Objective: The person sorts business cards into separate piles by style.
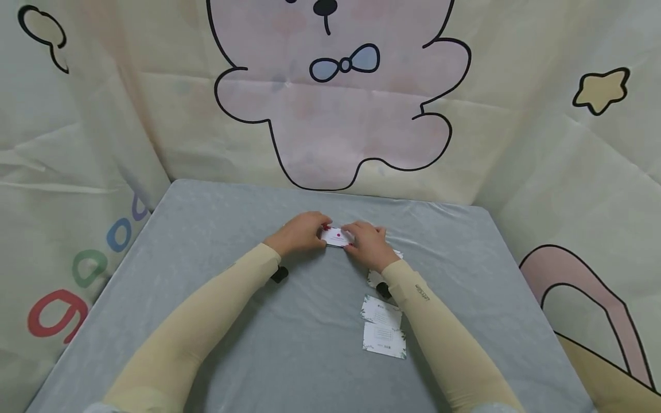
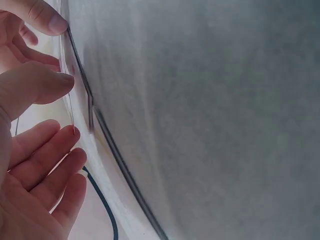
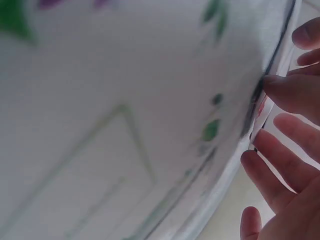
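Note:
Over the far middle of the table, a small white card point(image 1: 337, 236) with red print is held between two hands. My left hand point(image 1: 304, 230) pinches its left end, the thumb at the near edge and the fingers at the far edge. At the other end, my right hand point(image 1: 370, 244) pinches the card in the same way. The left wrist view catches the card almost edge-on beside the left thumb point(image 2: 45, 85). Seen from the right wrist, the right thumb point(image 3: 295, 95) lies against its edge, while the other fingers spread below.
Two white cards with green leaf corners, an upper card point(image 1: 381, 312) and a lower card point(image 1: 384, 347), lie overlapping beside the right forearm. More white card point(image 1: 374, 279) shows partly under the right wrist. Grey cloth point(image 1: 289, 355) covers the table; a printed curtain point(image 1: 181, 126) stands behind it.

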Available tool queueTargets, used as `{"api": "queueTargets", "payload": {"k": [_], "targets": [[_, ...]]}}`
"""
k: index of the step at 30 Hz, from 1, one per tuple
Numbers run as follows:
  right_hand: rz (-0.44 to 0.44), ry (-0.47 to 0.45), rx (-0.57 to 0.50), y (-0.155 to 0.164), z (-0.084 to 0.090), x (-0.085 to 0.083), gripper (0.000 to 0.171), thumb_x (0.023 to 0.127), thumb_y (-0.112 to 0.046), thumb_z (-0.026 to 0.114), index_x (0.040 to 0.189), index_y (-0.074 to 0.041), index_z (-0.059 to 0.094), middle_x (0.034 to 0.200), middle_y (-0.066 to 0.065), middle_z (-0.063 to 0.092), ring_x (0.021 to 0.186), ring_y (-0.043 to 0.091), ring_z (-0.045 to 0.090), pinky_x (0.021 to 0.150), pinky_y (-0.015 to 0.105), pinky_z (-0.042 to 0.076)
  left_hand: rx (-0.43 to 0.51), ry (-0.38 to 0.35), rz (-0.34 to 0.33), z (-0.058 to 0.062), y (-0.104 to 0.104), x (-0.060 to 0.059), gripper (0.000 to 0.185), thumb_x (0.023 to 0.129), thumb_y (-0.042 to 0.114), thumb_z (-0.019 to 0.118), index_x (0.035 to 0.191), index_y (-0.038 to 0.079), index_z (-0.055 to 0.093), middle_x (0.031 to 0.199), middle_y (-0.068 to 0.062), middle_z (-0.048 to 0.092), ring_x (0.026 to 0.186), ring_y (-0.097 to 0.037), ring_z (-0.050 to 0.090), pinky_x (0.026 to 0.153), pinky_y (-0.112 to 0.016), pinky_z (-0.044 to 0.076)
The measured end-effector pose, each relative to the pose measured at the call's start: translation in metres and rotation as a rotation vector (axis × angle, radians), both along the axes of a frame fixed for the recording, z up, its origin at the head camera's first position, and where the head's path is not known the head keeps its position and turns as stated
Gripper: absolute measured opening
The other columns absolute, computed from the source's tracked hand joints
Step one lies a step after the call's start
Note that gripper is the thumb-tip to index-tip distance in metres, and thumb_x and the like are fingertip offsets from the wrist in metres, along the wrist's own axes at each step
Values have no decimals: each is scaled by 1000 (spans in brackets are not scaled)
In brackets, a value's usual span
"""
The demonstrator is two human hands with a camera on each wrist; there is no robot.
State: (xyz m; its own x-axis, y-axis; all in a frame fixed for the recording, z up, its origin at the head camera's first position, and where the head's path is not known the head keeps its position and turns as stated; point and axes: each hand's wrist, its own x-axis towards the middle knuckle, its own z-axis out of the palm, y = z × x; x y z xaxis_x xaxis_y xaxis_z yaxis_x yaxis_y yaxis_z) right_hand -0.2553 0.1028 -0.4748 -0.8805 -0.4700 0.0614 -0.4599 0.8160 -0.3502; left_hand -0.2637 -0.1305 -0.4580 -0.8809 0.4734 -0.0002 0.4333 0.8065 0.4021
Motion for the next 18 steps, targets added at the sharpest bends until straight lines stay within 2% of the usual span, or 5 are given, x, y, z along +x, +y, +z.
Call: {"api": "queueTargets", "payload": {"k": [5, 12, 18], "targets": [[14, -15, 11, -1, -5, -2, 50, 101, -27, 77, 148, -16, 64, 145, 9, 67, 140, 28, 59, 106, 62, 35, -4, -17, 9, -6, -4, -1, 55, 96, 20, 80, 148, 8, 65, 142, -8, 70, 127, -23, 65, 115, -43, 52], [-2, -27, 45, 2, -1, -3, 52, 103, -32, 74, 151, -16, 62, 150, 9, 65, 145, 29, 57, 107, 63, 36, -20, -23, 5, -1, -5, -1, 55, 95, 18, 79, 147, 7, 65, 140, -9, 70, 121, -23, 65, 113, -43, 53], [-4, -35, 38, 3, 1, -3, 51, 104, -31, 74, 150, -15, 62, 148, 10, 66, 143, 29, 58, 104, 61, 36, -43, -37, 5, -5, -2, -3, 55, 96, 20, 78, 148, 8, 64, 144, -8, 69, 130, -23, 64, 117, -44, 51]]}}
